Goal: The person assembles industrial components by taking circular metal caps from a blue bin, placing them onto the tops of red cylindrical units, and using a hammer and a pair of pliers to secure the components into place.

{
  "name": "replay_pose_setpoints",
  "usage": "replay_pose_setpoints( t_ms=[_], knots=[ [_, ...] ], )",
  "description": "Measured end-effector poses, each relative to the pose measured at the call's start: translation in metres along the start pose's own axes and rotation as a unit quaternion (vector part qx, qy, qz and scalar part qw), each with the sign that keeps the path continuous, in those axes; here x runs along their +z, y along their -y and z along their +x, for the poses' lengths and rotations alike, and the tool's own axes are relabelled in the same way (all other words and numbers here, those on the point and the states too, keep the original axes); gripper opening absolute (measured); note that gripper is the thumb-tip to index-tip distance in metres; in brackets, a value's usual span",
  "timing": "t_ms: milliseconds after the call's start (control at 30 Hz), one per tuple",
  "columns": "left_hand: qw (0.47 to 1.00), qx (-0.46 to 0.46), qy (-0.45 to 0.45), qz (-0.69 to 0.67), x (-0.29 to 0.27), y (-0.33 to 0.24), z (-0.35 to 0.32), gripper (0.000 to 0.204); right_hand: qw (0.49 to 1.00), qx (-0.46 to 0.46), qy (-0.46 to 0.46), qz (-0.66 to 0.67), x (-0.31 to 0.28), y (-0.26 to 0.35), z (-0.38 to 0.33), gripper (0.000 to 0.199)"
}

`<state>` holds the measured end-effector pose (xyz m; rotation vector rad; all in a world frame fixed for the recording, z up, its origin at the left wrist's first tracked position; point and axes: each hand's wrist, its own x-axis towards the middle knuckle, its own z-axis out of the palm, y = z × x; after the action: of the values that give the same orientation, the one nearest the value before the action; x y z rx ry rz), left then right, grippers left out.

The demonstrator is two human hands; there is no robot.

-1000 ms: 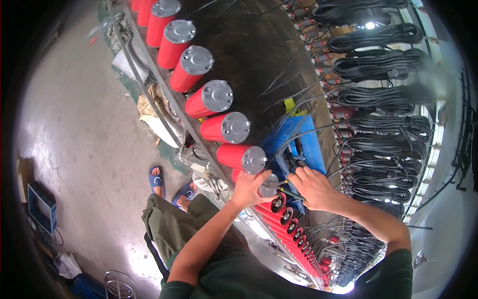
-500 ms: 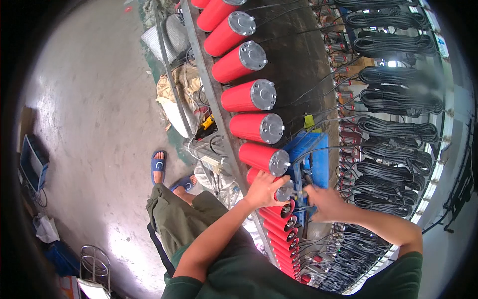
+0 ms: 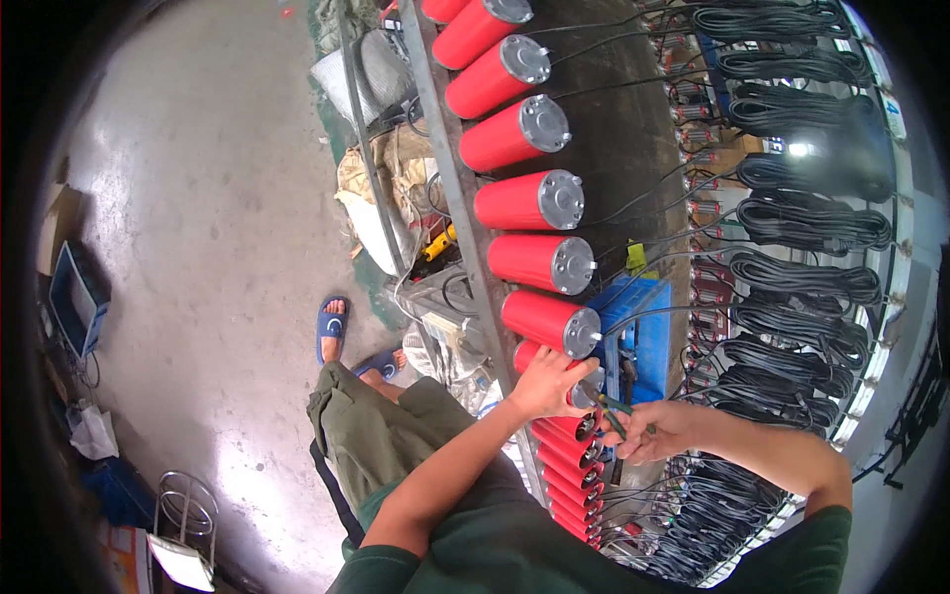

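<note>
A row of red cylinders with grey metal end caps (image 3: 537, 202) lies along the edge of a dark workbench (image 3: 633, 148). My left hand (image 3: 546, 382) grips the end of one red cylinder (image 3: 529, 353) partly hidden under it. Just to its right, my right hand (image 3: 655, 430) is closed on a thin green-handled tool (image 3: 614, 408) whose tip points at that cylinder's grey cap. Black wires run from the caps across the bench. A blue box (image 3: 633, 332) sits just behind my hands.
Coiled black cables (image 3: 811, 223) hang in rows on the far right. Smaller red cylinders (image 3: 569, 470) line the bench edge below my hands. Bags, rags and a yellow tool (image 3: 440, 243) lie under the bench. Grey concrete floor (image 3: 198, 247) spreads to the left, with a small monitor (image 3: 74, 297).
The view has shifted so the cylinder row sits higher and more upright. My right hand has drawn back slightly to the right of the cap; my left hand stays on the cylinder.
</note>
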<state>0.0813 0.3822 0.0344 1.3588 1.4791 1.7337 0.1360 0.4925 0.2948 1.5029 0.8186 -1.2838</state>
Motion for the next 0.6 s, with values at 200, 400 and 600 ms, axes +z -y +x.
replay_pose_setpoints(
  t_ms=[200, 400, 600],
  knots=[
    [0.999, -0.031, 0.03, 0.01, -0.002, -0.001, 0.0, 0.085, 0.515, -0.117, -0.36, -0.769, 0.017, 0.003, 0.0, 0.06],
    [1.0, -0.008, 0.027, -0.009, -0.003, -0.002, -0.001, 0.085, 0.789, -0.149, -0.215, -0.556, 0.003, 0.001, -0.003, 0.038],
    [0.999, -0.017, 0.042, 0.004, -0.003, -0.003, 0.0, 0.086, 0.511, -0.136, -0.353, -0.772, 0.022, 0.003, -0.009, 0.041]
  ],
)
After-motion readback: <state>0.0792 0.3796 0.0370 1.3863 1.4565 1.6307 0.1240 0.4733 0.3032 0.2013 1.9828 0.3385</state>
